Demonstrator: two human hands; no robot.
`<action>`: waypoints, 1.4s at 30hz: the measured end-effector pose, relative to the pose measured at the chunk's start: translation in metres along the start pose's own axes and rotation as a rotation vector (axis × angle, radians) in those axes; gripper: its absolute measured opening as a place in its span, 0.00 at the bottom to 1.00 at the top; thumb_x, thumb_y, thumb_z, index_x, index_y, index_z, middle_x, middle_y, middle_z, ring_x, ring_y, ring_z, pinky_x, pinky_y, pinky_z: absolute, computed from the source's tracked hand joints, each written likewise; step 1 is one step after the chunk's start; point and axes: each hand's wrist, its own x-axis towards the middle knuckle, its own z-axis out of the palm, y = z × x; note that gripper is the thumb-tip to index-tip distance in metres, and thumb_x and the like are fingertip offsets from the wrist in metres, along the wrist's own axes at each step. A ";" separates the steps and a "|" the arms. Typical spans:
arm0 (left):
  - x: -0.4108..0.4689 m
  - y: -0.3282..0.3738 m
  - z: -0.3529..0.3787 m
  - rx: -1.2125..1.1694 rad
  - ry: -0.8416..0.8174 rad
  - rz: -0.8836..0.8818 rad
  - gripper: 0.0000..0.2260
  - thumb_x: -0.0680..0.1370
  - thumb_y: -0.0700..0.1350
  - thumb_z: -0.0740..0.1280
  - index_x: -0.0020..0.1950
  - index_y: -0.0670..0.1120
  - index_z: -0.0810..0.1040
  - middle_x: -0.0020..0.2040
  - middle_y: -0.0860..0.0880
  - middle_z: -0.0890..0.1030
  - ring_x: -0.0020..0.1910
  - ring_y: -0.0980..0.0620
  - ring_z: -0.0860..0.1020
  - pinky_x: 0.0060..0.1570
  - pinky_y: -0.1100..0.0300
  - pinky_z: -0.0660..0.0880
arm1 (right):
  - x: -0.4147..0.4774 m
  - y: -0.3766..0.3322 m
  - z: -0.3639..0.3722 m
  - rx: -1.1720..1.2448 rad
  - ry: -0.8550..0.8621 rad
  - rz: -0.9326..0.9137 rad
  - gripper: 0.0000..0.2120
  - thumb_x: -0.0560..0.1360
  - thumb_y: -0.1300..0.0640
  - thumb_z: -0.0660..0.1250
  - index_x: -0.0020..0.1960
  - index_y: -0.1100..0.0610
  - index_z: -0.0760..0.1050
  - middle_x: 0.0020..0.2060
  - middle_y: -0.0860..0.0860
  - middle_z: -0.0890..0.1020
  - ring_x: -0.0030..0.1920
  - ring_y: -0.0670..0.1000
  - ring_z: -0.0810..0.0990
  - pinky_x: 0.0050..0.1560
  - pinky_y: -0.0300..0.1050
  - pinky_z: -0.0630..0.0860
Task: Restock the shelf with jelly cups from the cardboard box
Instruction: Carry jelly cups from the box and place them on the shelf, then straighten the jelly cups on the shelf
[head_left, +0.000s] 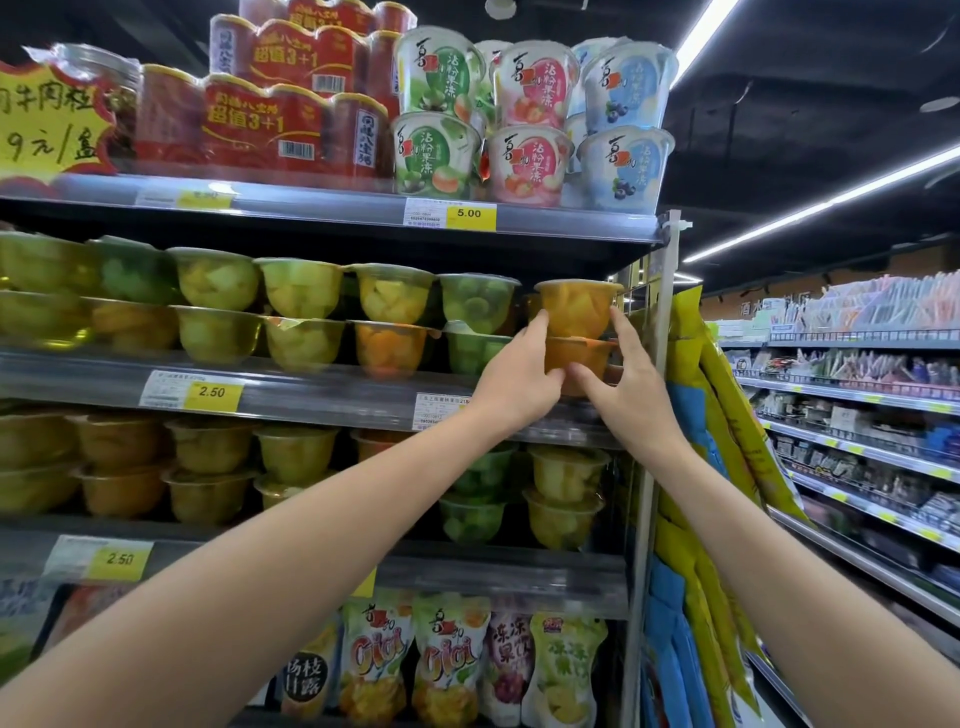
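Price tag (470, 213) "5.00" above jelly cups (576, 312)

The top shelf (332, 205) carries red can packs (270, 124) on the left and tall jelly tubs (530, 119) stacked two high on the right. The shelf below (322, 389) holds a row of jelly cups (301, 312) two high, with a stack of orange cups (576, 309) at its right end. The third shelf (493, 571) bears more cups (208, 467), also doubled. Yellow price tags (469, 213) sit on the shelf edges.
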 end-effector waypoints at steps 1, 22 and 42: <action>0.000 0.000 0.000 0.001 0.004 0.003 0.29 0.80 0.43 0.63 0.77 0.44 0.54 0.71 0.45 0.68 0.68 0.45 0.70 0.64 0.55 0.69 | 0.000 0.000 0.000 -0.008 -0.002 0.005 0.37 0.77 0.53 0.68 0.78 0.52 0.51 0.72 0.54 0.66 0.69 0.53 0.67 0.67 0.48 0.68; -0.002 0.007 -0.005 0.041 -0.018 -0.031 0.27 0.80 0.39 0.62 0.77 0.43 0.56 0.74 0.44 0.66 0.69 0.45 0.69 0.68 0.51 0.68 | 0.004 -0.003 0.001 -0.069 0.067 0.087 0.26 0.77 0.55 0.67 0.73 0.59 0.64 0.63 0.55 0.75 0.63 0.54 0.73 0.60 0.44 0.72; -0.025 -0.058 -0.053 0.078 0.192 -0.030 0.32 0.79 0.42 0.64 0.78 0.47 0.52 0.77 0.49 0.58 0.75 0.53 0.59 0.63 0.66 0.59 | 0.005 -0.065 0.065 -0.072 -0.013 0.017 0.32 0.77 0.56 0.66 0.76 0.60 0.56 0.70 0.55 0.70 0.67 0.53 0.71 0.56 0.36 0.67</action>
